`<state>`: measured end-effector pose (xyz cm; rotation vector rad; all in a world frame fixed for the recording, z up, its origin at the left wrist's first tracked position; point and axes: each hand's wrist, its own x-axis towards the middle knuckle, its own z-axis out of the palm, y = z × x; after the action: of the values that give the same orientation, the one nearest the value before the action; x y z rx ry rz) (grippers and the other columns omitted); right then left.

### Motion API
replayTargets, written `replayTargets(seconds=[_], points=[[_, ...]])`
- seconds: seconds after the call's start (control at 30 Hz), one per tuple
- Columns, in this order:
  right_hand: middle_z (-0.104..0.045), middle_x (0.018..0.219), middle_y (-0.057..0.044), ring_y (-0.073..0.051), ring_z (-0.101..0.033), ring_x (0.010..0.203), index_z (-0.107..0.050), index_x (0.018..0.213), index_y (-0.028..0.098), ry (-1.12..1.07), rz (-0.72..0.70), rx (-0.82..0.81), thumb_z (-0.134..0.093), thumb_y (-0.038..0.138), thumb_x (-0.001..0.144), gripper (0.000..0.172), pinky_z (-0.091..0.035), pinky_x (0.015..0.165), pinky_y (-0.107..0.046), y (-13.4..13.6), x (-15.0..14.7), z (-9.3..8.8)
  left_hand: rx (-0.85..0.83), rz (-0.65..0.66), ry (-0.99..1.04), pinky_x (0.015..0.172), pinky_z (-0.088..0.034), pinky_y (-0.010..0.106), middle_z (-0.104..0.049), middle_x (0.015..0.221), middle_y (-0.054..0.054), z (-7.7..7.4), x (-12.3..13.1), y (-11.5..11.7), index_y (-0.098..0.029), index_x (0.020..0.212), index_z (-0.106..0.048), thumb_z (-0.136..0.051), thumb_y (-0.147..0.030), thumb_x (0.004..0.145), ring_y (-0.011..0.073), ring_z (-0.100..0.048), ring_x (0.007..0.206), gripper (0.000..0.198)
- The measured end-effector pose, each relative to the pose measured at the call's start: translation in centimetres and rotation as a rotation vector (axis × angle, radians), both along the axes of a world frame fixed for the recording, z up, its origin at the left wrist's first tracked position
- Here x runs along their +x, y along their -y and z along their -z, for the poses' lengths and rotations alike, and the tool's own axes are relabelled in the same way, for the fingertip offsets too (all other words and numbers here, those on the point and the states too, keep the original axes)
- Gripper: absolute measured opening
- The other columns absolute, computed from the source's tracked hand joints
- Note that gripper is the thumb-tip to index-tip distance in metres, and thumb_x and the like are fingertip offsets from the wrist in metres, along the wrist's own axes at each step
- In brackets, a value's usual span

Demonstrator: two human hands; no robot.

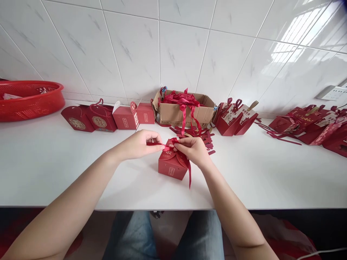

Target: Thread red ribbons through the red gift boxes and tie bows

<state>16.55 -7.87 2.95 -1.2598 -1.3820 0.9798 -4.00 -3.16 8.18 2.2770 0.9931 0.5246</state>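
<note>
A small red gift box (pixel 172 167) with pale printed characters stands on the white table in front of me, its top flaps folded together. A red ribbon (pixel 189 175) runs over its top, one end hanging down the right side. My left hand (pixel 141 144) pinches a stretch of the ribbon at the box's upper left. At the top of the box, my right hand (pixel 193 150) is closed on the ribbon where it gathers, thumb and forefinger together. The fingers partly hide the gathered part, so whether it is knotted cannot be made out.
Behind the box, a cardboard carton (pixel 187 115) overflows with red ribbons; dark red strips (pixel 207 139) lie before it. Red boxes line the wall left (pixel 101 119) and right (pixel 234 119), with more at far right (pixel 306 121). A red plastic basket (pixel 32 106) sits far left.
</note>
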Motion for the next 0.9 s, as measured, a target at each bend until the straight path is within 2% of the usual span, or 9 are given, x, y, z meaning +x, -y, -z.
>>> replayTargets(seconds=[0.1, 0.2, 0.33, 0.43, 0.53, 0.67, 0.77, 0.83, 0.9], points=[[-0.073, 0.074, -0.003, -0.016, -0.062, 0.066, -0.078, 0.082, 0.019, 0.130, 0.059, 0.036, -0.066, 0.027, 0.072, 0.017, -0.043, 0.057, -0.025, -0.1, -0.4, -0.2, 0.071, 0.075, -0.011, 0.057, -0.046, 0.024, -0.070, 0.074, 0.000, -1.4, 0.7, 0.7, -0.023, 0.078, -0.071, -0.063, -0.036, 0.078, 0.0154, -0.061, 0.065, 0.016], [-0.065, 0.061, 0.001, -0.012, -0.051, 0.057, -0.076, 0.076, 0.018, 0.240, 0.002, 0.098, -0.061, 0.024, 0.073, 0.017, -0.036, 0.053, -0.024, 0.0, -0.3, -0.2, 0.076, 0.112, 0.013, 0.055, -0.046, 0.024, -0.070, 0.073, 0.000, -2.2, 2.6, 0.6, -0.023, 0.075, -0.073, -0.062, -0.033, 0.077, 0.0160, -0.062, 0.065, 0.015], [-0.051, 0.056, 0.004, -0.009, -0.039, 0.054, -0.064, 0.062, 0.016, 0.291, -0.167, 0.194, -0.059, 0.022, 0.074, 0.014, -0.031, 0.051, -0.023, 0.3, 0.3, 0.0, 0.037, 0.036, 0.023, 0.057, -0.045, 0.027, -0.071, 0.071, 0.001, -2.0, 5.2, -0.9, -0.020, 0.072, -0.073, -0.065, -0.032, 0.074, 0.0179, -0.063, 0.067, 0.014], [-0.045, 0.054, 0.004, -0.008, -0.036, 0.053, -0.056, 0.058, 0.017, 0.253, -0.149, 0.200, -0.061, 0.035, 0.080, 0.029, -0.028, 0.049, -0.024, 0.3, 0.4, 0.3, -0.017, -0.010, 0.046, 0.059, -0.045, 0.029, -0.070, 0.071, 0.003, -1.4, 6.2, -2.1, -0.019, 0.073, -0.073, -0.067, -0.038, 0.074, 0.0187, -0.062, 0.068, 0.019], [-0.052, 0.055, 0.002, -0.009, -0.041, 0.052, -0.059, 0.059, 0.017, 0.217, -0.077, 0.189, -0.059, 0.044, 0.084, 0.037, -0.030, 0.050, -0.025, 0.0, 0.2, 0.6, 0.070, -0.115, 0.194, 0.071, -0.049, 0.031, -0.071, 0.088, 0.005, -0.5, 5.9, -2.6, -0.019, 0.085, -0.070, -0.065, -0.044, 0.078, 0.0197, -0.063, 0.082, 0.026], [-0.071, 0.075, -0.004, -0.015, -0.061, 0.069, -0.070, 0.077, 0.017, 0.142, -0.108, 0.204, -0.057, 0.035, 0.085, 0.023, -0.046, 0.066, -0.027, -0.1, -0.1, 0.8, 0.373, -0.305, 0.412, 0.084, -0.045, 0.033, -0.065, 0.090, 0.005, 0.6, 4.3, -2.3, -0.018, 0.080, -0.059, -0.062, -0.043, 0.082, 0.0185, -0.059, 0.089, 0.025], [-0.073, 0.082, -0.004, -0.016, -0.066, 0.076, -0.070, 0.099, 0.018, 0.082, -0.108, 0.224, -0.056, 0.027, 0.085, 0.021, -0.049, 0.073, -0.028, -0.1, -0.3, 0.9, 0.232, -0.090, 0.337, 0.076, -0.044, 0.030, -0.062, 0.075, 0.001, 1.7, 3.1, -2.0, -0.018, 0.073, -0.057, -0.062, -0.044, 0.083, 0.0154, -0.056, 0.075, 0.028], [-0.072, 0.082, -0.003, -0.016, -0.066, 0.073, -0.065, 0.111, 0.018, 0.055, -0.079, 0.223, -0.058, 0.026, 0.083, 0.029, -0.050, 0.069, -0.028, -0.1, -0.3, 1.1, 0.106, 0.078, 0.269, 0.076, -0.045, 0.029, -0.063, 0.080, 0.001, 2.6, 2.5, -2.0, -0.019, 0.080, -0.060, -0.068, -0.046, 0.078, 0.0157, -0.057, 0.078, 0.029], [-0.072, 0.080, -0.002, -0.015, -0.066, 0.071, -0.059, 0.118, 0.019, 0.047, -0.065, 0.220, -0.058, 0.026, 0.083, 0.035, -0.049, 0.067, -0.027, -0.1, -0.3, 1.3, 0.071, 0.147, 0.241, 0.083, -0.046, 0.032, -0.063, 0.094, 0.002, 3.3, 2.1, -2.1, -0.020, 0.091, -0.059, -0.076, -0.047, 0.069, 0.0183, -0.058, 0.089, 0.038]])
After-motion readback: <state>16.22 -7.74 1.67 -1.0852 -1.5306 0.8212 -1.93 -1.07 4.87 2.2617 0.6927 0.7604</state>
